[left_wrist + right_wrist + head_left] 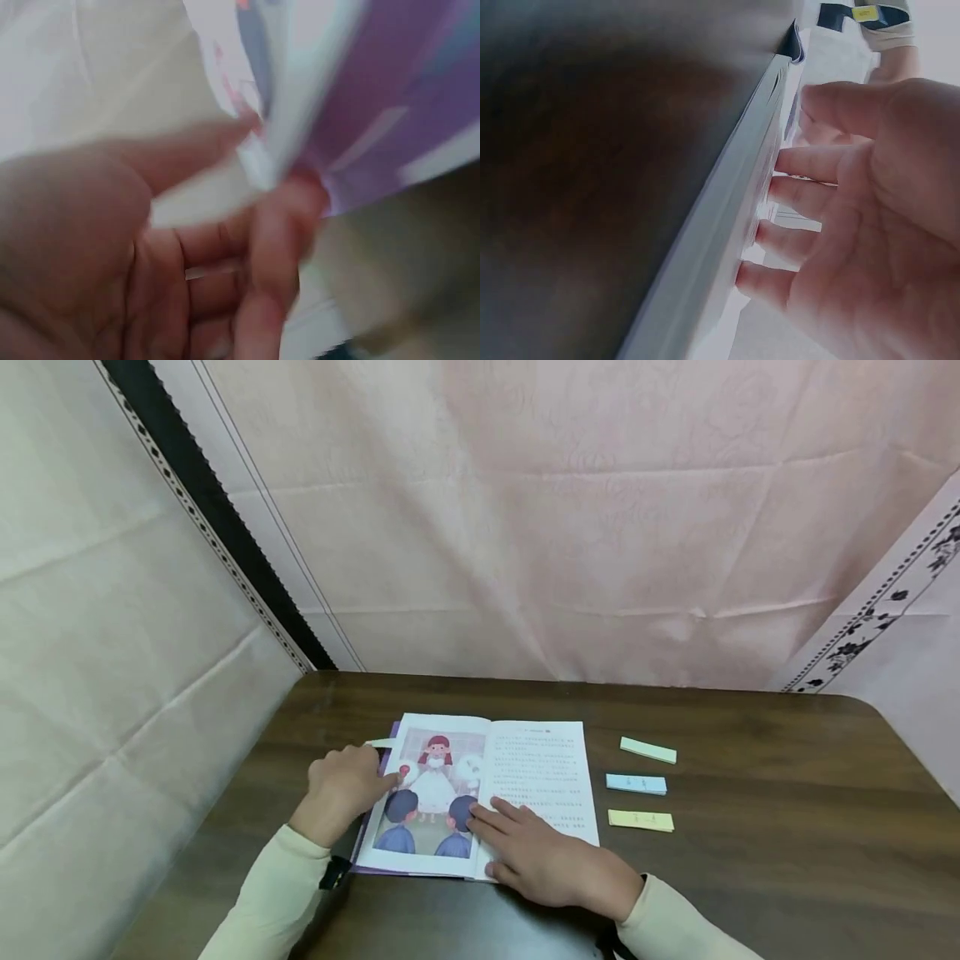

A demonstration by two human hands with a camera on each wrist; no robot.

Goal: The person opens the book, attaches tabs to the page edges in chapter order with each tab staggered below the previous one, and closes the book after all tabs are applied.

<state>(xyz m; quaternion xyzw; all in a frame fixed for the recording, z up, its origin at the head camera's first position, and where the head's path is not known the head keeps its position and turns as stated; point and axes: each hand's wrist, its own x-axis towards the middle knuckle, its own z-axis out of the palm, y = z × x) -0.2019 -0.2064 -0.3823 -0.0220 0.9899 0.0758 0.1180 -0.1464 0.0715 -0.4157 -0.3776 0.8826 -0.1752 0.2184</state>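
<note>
An open picture book point(536, 760) lies on the table, with an illustrated left page point(433, 785) and lines of text on the right page. My left hand point(345, 785) grips the book's left edge; in the left wrist view, thumb and bent fingers point(274, 240) pinch pages and the purple cover point(375, 120). Beside that hand, a pale paper strip point(381, 743) sticks out past the left page. Flat on the lower part of the right page rests my right hand point(540, 856). Its fingertips point(769, 232) touch the paper with the fingers extended.
Right of the book lie three paper strips in a column: pale green point(648, 750), light blue point(636, 784) and yellow point(641, 821). The dark wooden table point(787, 827) extends to the right. Pale cloth point(570, 552) hangs behind and at both sides.
</note>
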